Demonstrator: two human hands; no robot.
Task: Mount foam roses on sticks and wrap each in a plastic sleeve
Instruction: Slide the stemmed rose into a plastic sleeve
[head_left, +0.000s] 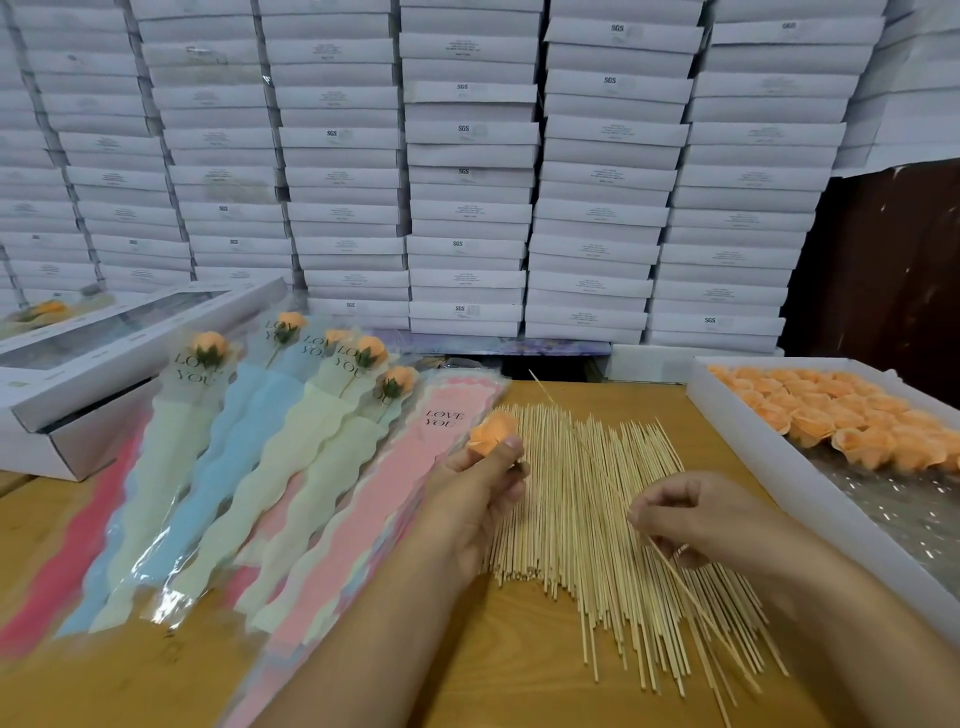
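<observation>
Orange foam rose (492, 432) pinched between thumb and curled fingers of the left hand (480, 486), raised just above the near edge of the pink sleeve stack (363, 519) and the left side of the stick pile (587, 525). One thin stick (691, 592) pinched between thumb and fingertips of the right hand (696, 519), slanting from there down toward the lower right over the pile; whether the long sliver running up toward the boxes is the same stick cannot be told. Rose and stick apart, not yet joined. Loose sticks spread in a wide fan on the wooden table (493, 649). To the left, finished roses in sleeves (249, 447) printed "LOVE YOU", pale yellow and blue, overlapping in a row. To the right, a white tray (769, 467) with rows of orange rose heads (852, 415) at its far end, crinkled clear film nearer. Far left, an open white box (104, 374). Behind everything, a wall of stacked white boxes (467, 156).
</observation>
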